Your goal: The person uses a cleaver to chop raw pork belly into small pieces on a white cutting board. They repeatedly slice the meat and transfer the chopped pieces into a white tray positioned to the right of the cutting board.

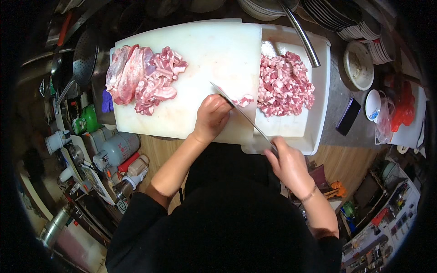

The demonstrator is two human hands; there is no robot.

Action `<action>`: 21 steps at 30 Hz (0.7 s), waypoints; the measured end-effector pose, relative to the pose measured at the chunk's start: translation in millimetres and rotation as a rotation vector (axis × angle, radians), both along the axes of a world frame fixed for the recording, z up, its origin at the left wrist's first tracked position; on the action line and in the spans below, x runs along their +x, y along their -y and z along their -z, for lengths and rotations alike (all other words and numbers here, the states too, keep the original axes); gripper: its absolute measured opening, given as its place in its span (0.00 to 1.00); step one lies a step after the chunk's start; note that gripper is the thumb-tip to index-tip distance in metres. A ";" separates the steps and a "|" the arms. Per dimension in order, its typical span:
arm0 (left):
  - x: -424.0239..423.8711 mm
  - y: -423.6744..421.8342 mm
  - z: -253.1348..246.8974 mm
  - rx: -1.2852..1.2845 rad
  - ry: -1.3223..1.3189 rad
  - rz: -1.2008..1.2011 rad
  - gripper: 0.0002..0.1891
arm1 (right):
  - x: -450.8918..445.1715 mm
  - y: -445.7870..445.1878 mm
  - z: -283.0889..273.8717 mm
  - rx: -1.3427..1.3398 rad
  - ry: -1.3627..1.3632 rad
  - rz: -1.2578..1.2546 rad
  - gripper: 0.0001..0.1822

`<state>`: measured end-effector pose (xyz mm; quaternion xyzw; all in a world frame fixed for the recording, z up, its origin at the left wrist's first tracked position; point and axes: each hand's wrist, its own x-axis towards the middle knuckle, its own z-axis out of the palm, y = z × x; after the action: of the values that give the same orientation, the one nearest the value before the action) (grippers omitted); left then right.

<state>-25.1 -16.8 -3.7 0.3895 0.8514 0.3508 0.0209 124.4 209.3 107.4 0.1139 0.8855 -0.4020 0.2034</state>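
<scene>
My right hand [290, 163] grips the handle of a long kitchen knife [248, 117], whose blade slants up and left across a white cutting board [218, 51]. Close against the blade, my left hand [214, 114] rests on the board with its fingers curled; whether meat is under them is hidden. A few small cut bits of meat [245, 100] lie just right of the blade. At the board's left are large raw meat slabs [124, 75] and a heap of meat strips [158, 85]. Diced meat [285, 85] is piled in a white plastic tub [314, 129], partly under the board's right edge.
A metal handle [302, 37] juts over the tub's far rim. To the right are a phone [348, 116], a small bowl [372, 105], a larger soiled bowl [359, 65] and plastic bags [385, 119]. A perforated skimmer [85, 58] lies at the left; stacked plates [334, 17] stand behind.
</scene>
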 end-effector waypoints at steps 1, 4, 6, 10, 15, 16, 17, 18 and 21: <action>-0.9 -3.3 -1.9 0.000 -0.010 -0.006 0.20 | -11.4 8.2 12.2 0.007 -0.030 0.003 0.14; -2.1 -2.6 -0.6 0.032 -0.014 -0.027 0.19 | -52.2 27.0 29.9 -0.069 -0.098 0.050 0.14; -0.4 2.0 3.5 0.106 -0.008 -0.093 0.19 | -38.1 19.1 25.8 -0.075 -0.106 0.055 0.14; 4.3 12.2 1.6 0.197 0.018 -0.150 0.18 | 0.5 -2.9 -13.4 -0.044 0.006 0.023 0.14; 1.9 11.6 4.7 0.096 -0.001 -0.040 0.15 | -14.3 12.8 6.3 -0.063 -0.010 0.010 0.15; 2.5 10.4 1.4 0.069 -0.003 -0.042 0.14 | -26.8 22.3 23.6 -0.056 -0.076 0.002 0.15; 1.4 8.0 -2.7 0.046 -0.009 -0.044 0.14 | -40.6 28.5 28.2 -0.061 -0.099 0.003 0.15; 0.7 7.1 -5.6 0.023 -0.019 -0.049 0.13 | -52.7 34.1 31.1 -0.066 -0.126 0.002 0.15; 2.6 12.9 -1.7 0.160 0.018 -0.164 0.12 | -41.4 25.0 29.8 -0.073 -0.138 0.014 0.15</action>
<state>-22.5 -29.7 -2.0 0.3156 0.8494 0.4218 -0.0313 82.9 184.2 77.6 0.0846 0.8812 -0.4425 0.1430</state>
